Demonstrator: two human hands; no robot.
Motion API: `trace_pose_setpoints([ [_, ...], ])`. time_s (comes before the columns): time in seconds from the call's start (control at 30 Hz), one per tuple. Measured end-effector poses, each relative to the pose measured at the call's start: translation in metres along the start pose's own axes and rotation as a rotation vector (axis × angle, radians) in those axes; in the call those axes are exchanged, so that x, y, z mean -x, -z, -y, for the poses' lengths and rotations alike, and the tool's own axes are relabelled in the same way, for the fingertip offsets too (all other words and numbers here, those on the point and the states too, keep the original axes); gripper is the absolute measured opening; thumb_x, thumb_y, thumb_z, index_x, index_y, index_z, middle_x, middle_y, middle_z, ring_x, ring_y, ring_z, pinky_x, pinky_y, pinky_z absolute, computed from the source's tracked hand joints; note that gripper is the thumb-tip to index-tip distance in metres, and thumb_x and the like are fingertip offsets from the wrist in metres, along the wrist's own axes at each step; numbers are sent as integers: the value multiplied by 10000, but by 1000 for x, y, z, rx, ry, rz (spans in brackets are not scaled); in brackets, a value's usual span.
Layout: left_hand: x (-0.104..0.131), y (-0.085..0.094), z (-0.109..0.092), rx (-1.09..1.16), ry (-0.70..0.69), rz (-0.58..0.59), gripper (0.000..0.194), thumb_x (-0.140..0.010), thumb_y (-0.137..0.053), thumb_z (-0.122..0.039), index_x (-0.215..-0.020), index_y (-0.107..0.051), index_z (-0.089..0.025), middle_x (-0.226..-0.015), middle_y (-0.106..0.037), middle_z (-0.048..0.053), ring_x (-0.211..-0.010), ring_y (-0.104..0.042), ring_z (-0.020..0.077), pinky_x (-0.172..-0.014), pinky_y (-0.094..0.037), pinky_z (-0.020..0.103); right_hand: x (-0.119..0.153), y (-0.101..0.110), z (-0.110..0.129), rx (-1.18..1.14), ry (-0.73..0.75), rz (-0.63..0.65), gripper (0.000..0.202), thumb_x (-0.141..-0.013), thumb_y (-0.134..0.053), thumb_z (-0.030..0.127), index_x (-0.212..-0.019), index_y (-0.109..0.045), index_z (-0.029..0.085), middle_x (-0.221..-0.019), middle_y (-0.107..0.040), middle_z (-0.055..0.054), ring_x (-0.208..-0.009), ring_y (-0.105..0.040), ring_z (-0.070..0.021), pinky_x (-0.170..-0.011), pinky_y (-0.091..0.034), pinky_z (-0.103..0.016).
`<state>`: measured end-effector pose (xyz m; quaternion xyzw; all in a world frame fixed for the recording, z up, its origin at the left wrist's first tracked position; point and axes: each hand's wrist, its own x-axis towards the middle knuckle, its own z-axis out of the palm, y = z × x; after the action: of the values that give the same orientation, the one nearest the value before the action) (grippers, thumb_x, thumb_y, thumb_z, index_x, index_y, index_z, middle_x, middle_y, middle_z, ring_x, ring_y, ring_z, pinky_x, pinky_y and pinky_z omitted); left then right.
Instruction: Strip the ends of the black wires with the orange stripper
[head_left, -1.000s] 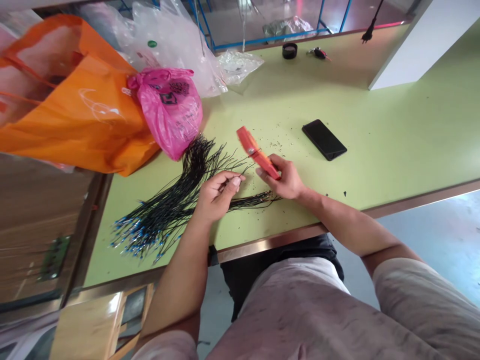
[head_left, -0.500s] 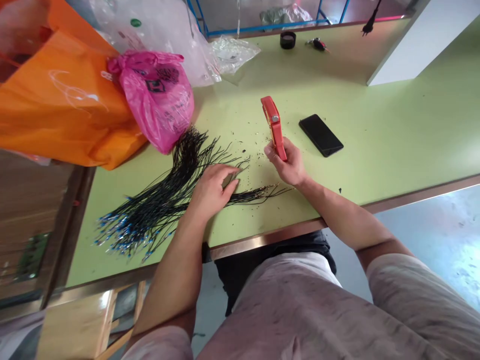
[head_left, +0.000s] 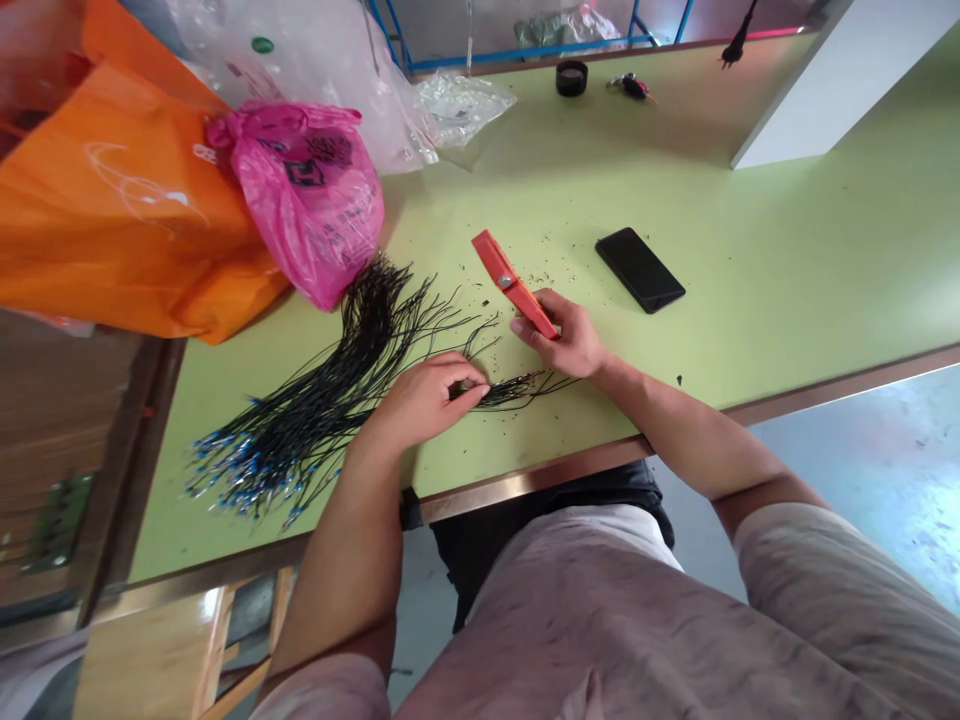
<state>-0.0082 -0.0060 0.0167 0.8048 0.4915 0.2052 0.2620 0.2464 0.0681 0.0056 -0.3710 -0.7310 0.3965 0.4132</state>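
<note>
My right hand (head_left: pixel 566 335) is wrapped round the handle end of a red hand tool (head_left: pixel 506 282), which points up and to the left above the green table. My left hand (head_left: pixel 431 397) has thumb and forefinger pinched together over a thin group of black wires (head_left: pixel 510 390); what lies between the fingertips is too small to make out. A large bundle of black wires (head_left: pixel 330 385) with blue and silvery ends spreads to the left of that hand. Small dark scraps lie scattered around the tool.
A black phone (head_left: pixel 641 270) lies right of the tool. Pink (head_left: pixel 315 200) and orange (head_left: pixel 142 210) bags and clear plastic fill the upper left. Farther back are a black round lid (head_left: pixel 571 78), keys (head_left: pixel 631 87) and a white panel (head_left: pixel 832 95).
The red tool has tilted left and come lower in my right hand. My left hand has moved down and right, its thumb and forefinger closing together over the thin wires.
</note>
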Motion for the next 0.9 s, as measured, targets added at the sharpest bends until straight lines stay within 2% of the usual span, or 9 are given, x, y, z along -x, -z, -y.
trace_pose_setpoints([
  [0.2,-2,1,-1,6,56,28,288,-1007,-615,-450,-937,-773,-220,-959,-779,57,-856,-700,209,-778,-519,328,1,-1,0,-9,31,56,466,-919,-728,650,-966,-595,206,-784,-521,32,-691,-432,-135,-666,-397,-297],
  [0.3,-2,4,-3,46,117,19,305,-1018,-585,-467,-972,-754,-217,-980,-789,56,-875,-705,215,-813,-522,338,1,0,0,-3,20,126,446,-914,-753,613,-899,-564,209,-754,-496,49,-683,-419,-123,-660,-383,-278],
  [0.37,-1,4,-3,80,177,-8,317,-1007,-587,-494,-982,-736,-215,-925,-784,45,-823,-695,212,-780,-517,336,1,2,0,13,25,196,425,-917,-753,581,-872,-559,206,-746,-496,49,-679,-427,-119,-653,-382,-270],
  [0.53,-3,1,4,254,326,-122,301,-937,-636,-509,-973,-696,-216,-822,-761,36,-731,-694,213,-718,-537,332,5,4,-3,65,140,377,318,-926,-727,458,-1018,-658,161,-848,-650,-15,-706,-550,-131,-672,-452,-271],
  [0.63,-8,-3,7,371,413,-238,305,-853,-737,-504,-930,-686,-213,-817,-754,44,-710,-688,211,-658,-528,317,8,1,-1,116,273,440,304,-906,-722,376,-1109,-689,151,-1005,-744,-93,-854,-675,-193,-765,-540,-315],
  [0.7,-11,-6,6,521,487,-288,375,-831,-771,-560,-912,-656,-213,-749,-717,28,-635,-650,190,-582,-500,297,9,-1,5,129,381,473,299,-900,-709,332,-1147,-700,165,-1100,-777,-124,-1012,-718,-247,-921,-581,-381],
  [0.8,-14,-7,3,682,519,-275,466,-825,-805,-621,-942,-627,-206,-680,-666,-8,-534,-585,145,-508,-465,264,12,-6,17,160,503,535,294,-903,-702,312,-1172,-709,196,-1292,-775,-145,-1247,-698,-284,-1149,-524,-430],
  [0.9,-14,-4,2,719,486,-282,504,-805,-847,-615,-994,-657,-188,-698,-670,-11,-541,-589,127,-510,-478,249,17,-14,25,231,598,606,331,-898,-711,306,-1210,-712,193,-1434,-736,-144,-1449,-613,-320,-1209,-490,-473],
])
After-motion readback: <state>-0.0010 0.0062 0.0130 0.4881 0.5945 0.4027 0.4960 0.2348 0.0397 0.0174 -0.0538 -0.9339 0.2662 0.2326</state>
